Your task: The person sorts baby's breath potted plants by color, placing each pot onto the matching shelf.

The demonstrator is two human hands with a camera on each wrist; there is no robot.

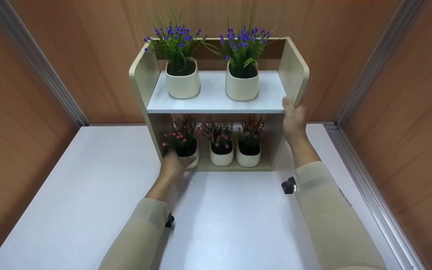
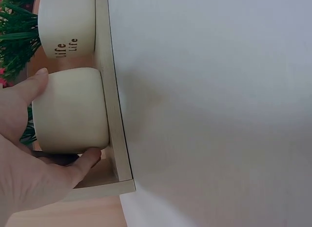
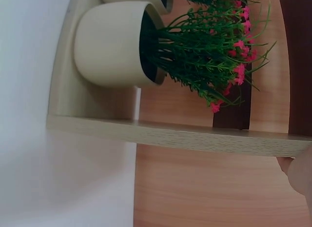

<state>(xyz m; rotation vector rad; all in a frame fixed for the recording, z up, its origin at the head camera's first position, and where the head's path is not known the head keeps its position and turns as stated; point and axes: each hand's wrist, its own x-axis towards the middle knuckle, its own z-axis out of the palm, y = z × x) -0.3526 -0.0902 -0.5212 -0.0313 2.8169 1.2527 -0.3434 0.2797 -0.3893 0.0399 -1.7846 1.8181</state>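
Note:
In the head view a two-tier shelf stands against the back wall. My left hand is at its lower left, gripping a white pot of pink flowers by its sides, thumb and fingers apart around it. Beneath the upper board, two more pink-flowered pots, a middle one and a right one, sit on the lower tier. My right hand holds the right side panel, thumb up near the upper board. Only part of that hand shows in the right wrist view.
Two white pots of purple flowers, one left and one right, stand on the upper tier. A white tabletop lies in front of the shelf. Wooden walls with metal corner strips enclose it.

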